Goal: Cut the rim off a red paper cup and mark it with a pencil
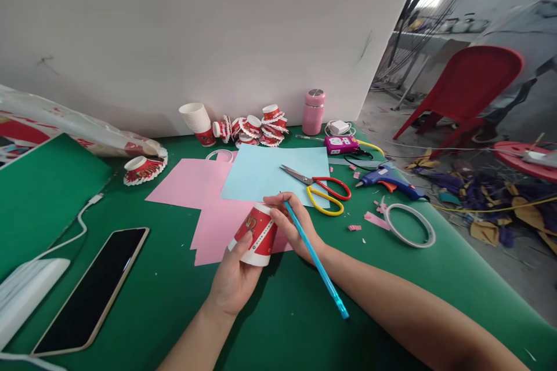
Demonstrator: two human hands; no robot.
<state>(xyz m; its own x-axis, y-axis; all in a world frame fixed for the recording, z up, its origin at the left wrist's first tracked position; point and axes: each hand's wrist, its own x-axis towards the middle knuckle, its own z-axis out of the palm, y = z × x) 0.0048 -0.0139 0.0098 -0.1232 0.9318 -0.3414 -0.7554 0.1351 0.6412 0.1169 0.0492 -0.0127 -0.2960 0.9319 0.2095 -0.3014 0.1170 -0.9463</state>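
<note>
My left hand (237, 278) is wrapped round a red and white paper cup (260, 231), which it holds tilted above the table. A long blue pencil (319, 266) rests in my right hand (298, 226), its back end pointing down toward me. The fingers of that hand are at the cup's upper edge, and the pencil's tip is hidden behind them. Under and beyond the cup lie pink paper sheets (187, 182) and a light blue sheet (261, 165). Scissors (313, 179) with red and yellow handles lie on the blue sheet.
At the back stand stacked paper cups (195, 117), cut cups (272, 124) and a pink bottle (314, 113) against a white board. To the right lie a blue glue gun (389, 179), a tape roll (429, 237) and pink scraps. A phone (93, 290) and power strip (30, 295) are left.
</note>
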